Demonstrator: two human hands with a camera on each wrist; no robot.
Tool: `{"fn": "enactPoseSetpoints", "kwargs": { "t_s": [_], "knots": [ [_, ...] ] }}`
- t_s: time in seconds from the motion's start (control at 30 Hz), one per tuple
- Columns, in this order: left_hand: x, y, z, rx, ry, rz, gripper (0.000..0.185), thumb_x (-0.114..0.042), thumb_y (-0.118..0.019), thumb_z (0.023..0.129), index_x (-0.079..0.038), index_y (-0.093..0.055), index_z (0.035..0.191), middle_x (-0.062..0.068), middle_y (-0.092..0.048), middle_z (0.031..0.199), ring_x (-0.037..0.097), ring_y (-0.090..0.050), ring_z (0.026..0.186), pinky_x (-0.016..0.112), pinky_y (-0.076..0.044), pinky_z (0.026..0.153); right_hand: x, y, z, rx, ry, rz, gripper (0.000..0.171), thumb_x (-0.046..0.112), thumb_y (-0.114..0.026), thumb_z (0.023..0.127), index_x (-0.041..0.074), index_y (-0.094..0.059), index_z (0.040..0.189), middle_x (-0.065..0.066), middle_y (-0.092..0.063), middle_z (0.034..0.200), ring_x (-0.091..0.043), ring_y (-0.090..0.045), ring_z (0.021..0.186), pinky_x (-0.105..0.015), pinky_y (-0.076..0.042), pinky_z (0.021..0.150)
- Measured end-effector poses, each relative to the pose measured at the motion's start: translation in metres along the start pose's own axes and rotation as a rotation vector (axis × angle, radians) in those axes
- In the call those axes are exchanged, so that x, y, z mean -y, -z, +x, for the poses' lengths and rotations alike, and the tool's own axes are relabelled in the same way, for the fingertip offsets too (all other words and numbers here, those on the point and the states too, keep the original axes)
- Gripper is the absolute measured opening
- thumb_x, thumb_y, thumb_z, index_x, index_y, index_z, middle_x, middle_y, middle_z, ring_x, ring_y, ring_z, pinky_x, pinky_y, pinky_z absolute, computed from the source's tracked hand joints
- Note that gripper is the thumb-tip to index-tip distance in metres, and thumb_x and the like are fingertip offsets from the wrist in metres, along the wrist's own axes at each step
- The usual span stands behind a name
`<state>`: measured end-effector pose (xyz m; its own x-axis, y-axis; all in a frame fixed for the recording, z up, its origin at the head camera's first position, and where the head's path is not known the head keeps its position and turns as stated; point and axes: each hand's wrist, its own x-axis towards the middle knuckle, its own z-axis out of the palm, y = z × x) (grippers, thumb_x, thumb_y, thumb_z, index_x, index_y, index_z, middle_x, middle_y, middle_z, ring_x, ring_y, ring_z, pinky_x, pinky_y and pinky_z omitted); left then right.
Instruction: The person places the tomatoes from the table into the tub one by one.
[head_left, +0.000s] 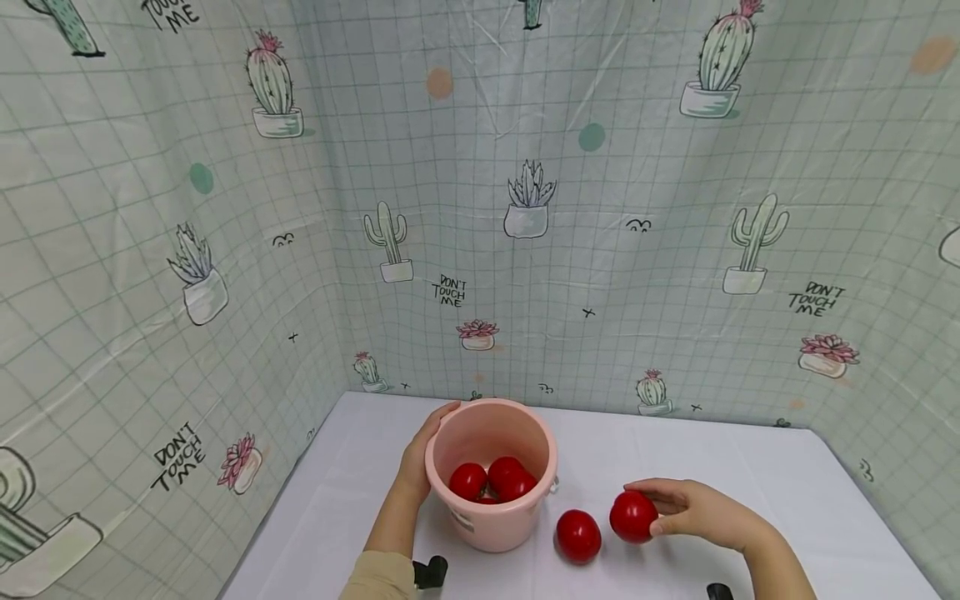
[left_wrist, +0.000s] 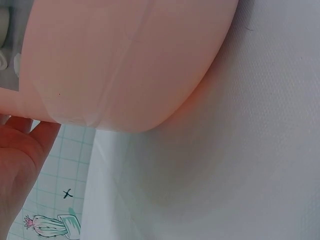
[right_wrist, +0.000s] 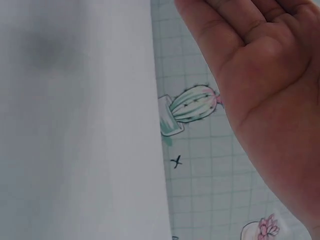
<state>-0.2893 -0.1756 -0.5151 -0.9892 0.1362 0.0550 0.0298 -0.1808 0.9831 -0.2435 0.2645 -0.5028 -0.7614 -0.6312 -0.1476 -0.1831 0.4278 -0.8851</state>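
A pink bucket (head_left: 498,532) stands on the white table, with several red tomatoes (head_left: 468,481) lying inside at its bottom. My left hand (head_left: 422,454) rests against the bucket's left outer side, its fingers reaching along below the rim. In the left wrist view, the thumb and fingers of that hand (left_wrist: 19,150) touch the pink wall. To the right of the bucket, my right hand (head_left: 705,512) pinches one tomato (head_left: 633,517) between thumb and fingers. Another tomato (head_left: 578,537) lies between it and the bucket. The right wrist view has the palm (right_wrist: 272,95), with the fingertips out of frame.
A white cloth covers the table (head_left: 660,446). Grey-green sheeting (head_left: 495,275) printed with cacti and grid lines rises behind the table and along both sides. Small black pieces (head_left: 430,572) show beside the wrists.
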Motion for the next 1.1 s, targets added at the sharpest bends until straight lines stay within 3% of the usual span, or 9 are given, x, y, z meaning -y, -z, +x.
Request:
{"fn": "enactPoseSetpoints", "kwargs": {
  "t_s": [0.63, 0.87, 1.1],
  "knots": [
    [0.001, 0.001, 0.0, 0.004, -0.006, 0.016, 0.049, -0.045, -0.028, 0.103, -0.029, -0.047, 0.145, -0.003, -0.046, 0.152, 0.021, -0.037, 0.144, 0.046, -0.031, 0.119, 0.049, 0.034, 0.018, -0.028, 0.039, -0.108, 0.055, 0.025, -0.069, 0.091, 0.011, -0.052, 0.142, -0.016, -0.058, 0.139, 0.007, -0.058, 0.116, -0.017, -0.05, 0.089],
    [0.001, 0.0, 0.0, 0.0, -0.003, 0.011, 0.049, -0.045, -0.027, 0.103, -0.028, -0.047, 0.145, -0.002, -0.046, 0.153, 0.022, -0.037, 0.144, 0.046, -0.032, 0.119, 0.069, 0.043, 0.028, -0.037, 0.021, -0.163, 0.056, 0.03, -0.071, 0.09, 0.017, -0.054, 0.142, -0.007, -0.063, 0.134, -0.012, -0.061, 0.12, -0.023, -0.052, 0.09],
    [0.001, 0.0, 0.0, 0.004, 0.007, -0.008, 0.049, -0.044, -0.027, 0.103, -0.028, -0.047, 0.145, -0.002, -0.046, 0.153, 0.021, -0.037, 0.144, 0.045, -0.032, 0.119, 0.082, 0.05, 0.039, -0.038, 0.02, -0.182, 0.057, 0.032, -0.072, 0.089, 0.021, -0.053, 0.142, -0.004, -0.061, 0.137, -0.023, -0.059, 0.125, -0.025, -0.051, 0.094]
  ]
}}
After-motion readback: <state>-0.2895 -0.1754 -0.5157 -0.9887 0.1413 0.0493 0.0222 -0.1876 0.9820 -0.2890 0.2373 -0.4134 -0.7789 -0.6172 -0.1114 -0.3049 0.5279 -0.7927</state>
